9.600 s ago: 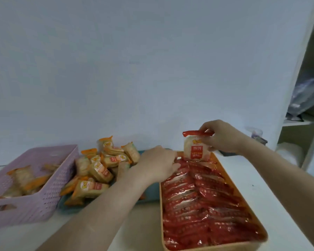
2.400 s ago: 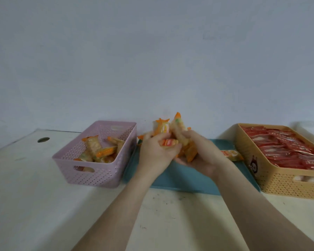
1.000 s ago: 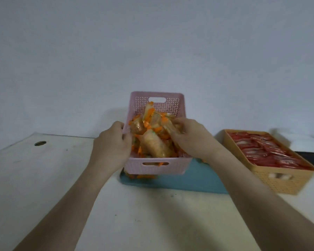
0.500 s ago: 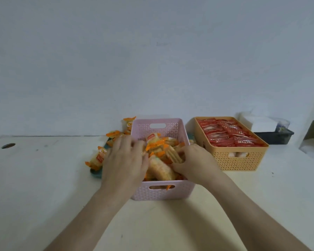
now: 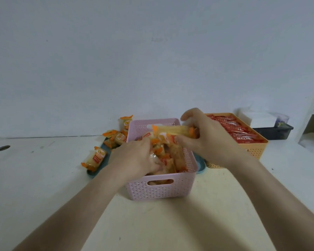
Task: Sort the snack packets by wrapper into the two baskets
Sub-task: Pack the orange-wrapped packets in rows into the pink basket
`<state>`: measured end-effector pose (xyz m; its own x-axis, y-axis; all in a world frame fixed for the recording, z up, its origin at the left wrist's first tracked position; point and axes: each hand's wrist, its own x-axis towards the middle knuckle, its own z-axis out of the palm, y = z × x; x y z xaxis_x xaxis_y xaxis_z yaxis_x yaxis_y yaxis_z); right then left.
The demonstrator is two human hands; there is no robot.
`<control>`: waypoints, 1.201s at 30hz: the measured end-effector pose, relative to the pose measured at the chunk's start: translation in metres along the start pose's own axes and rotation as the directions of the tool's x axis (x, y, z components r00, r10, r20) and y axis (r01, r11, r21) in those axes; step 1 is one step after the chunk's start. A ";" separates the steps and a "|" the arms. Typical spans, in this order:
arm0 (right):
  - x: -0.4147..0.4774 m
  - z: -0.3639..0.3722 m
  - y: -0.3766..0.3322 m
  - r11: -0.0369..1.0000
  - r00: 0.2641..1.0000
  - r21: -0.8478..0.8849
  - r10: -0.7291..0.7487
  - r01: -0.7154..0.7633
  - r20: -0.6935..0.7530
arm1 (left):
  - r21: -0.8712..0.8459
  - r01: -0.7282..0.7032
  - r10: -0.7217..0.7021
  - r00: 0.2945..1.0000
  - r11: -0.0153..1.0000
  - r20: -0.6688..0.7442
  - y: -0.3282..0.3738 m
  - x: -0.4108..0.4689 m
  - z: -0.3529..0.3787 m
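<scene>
Step in hand: filling the pink basket point(image 5: 161, 189) with orange-trimmed packets point(image 5: 170, 158); sorting looks well along but unfinished.
Right hand point(image 5: 207, 140): thumb and curled fingers pinch one long packet point(image 5: 172, 130) by its end and hold it level just above the basket's far half; the index finger is lifted clear.
Left hand point(image 5: 134, 158): reaches down into the basket's near left corner, on top of the pile. Its fingertips are buried among wrappers, so whether it grips anything cannot be told.
Next move, as a judgement: lower the pinched packet into the pile and let go, then gather the loose packets point(image 5: 116, 136) beside the basket.
Sorted already: red packets point(image 5: 232, 129) lie in rows in the orange basket point(image 5: 256, 151), to the right.
Left to sort: several orange-trimmed packets lie on a teal tray point(image 5: 98, 171) to the left, one point(image 5: 94, 158) at its near edge.
In the way: the pink basket sits over the tray, so anything on the tray beneath it is hidden.
Surroundings: a pale tabletop point(image 5: 43, 178) with a round hole point(image 5: 3, 148) far left; a white box point(image 5: 257, 120) and a dark tray point(image 5: 274, 131) behind the orange basket.
</scene>
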<state>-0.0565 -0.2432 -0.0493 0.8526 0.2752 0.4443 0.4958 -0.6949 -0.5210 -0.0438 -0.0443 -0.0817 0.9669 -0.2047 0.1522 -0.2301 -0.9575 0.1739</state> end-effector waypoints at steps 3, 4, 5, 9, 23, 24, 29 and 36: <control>0.002 -0.017 -0.005 0.982 0.983 -0.186 0.057 -0.023 0.175 | -0.081 -0.046 0.038 0.995 0.996 -0.094 -0.001 -0.003 0.005; 0.002 -0.017 -0.006 0.970 0.965 -0.244 0.068 -0.004 0.254 | -0.087 -0.063 0.051 0.990 0.994 -0.133 -0.001 -0.005 0.007; 0.002 -0.015 -0.009 0.952 0.941 -0.305 0.077 0.029 0.330 | -0.092 -0.080 0.064 0.984 0.993 -0.166 -0.001 -0.006 0.009; 0.003 0.010 -0.016 0.842 0.849 -0.489 0.074 0.228 0.523 | -0.082 -0.171 0.145 0.956 0.982 -0.254 -0.003 -0.010 0.019; -0.008 0.047 -0.005 0.748 0.979 -0.649 -0.004 0.140 0.206 | -0.414 -0.163 0.222 0.970 0.895 0.097 -0.011 -0.010 0.000; -0.007 0.049 -0.003 0.760 0.984 -0.637 -0.023 0.130 0.174 | -0.350 -0.175 0.244 0.955 0.920 0.166 -0.010 -0.004 -0.002; -0.006 0.041 0.007 0.807 0.972 -0.562 -0.058 0.180 0.228 | -0.154 -0.305 0.336 0.910 0.940 0.244 0.001 0.015 0.014; -0.006 0.027 -0.004 0.899 0.834 -0.428 0.160 0.097 0.527 | -0.159 -0.305 0.340 0.891 0.939 0.302 -0.005 0.024 0.028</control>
<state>-0.0593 -0.2235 -0.0698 0.8781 0.4685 -0.0973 0.4579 -0.8818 -0.1132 -0.0163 -0.0499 -0.1060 0.8161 -0.5695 -0.0986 -0.5284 -0.8043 0.2719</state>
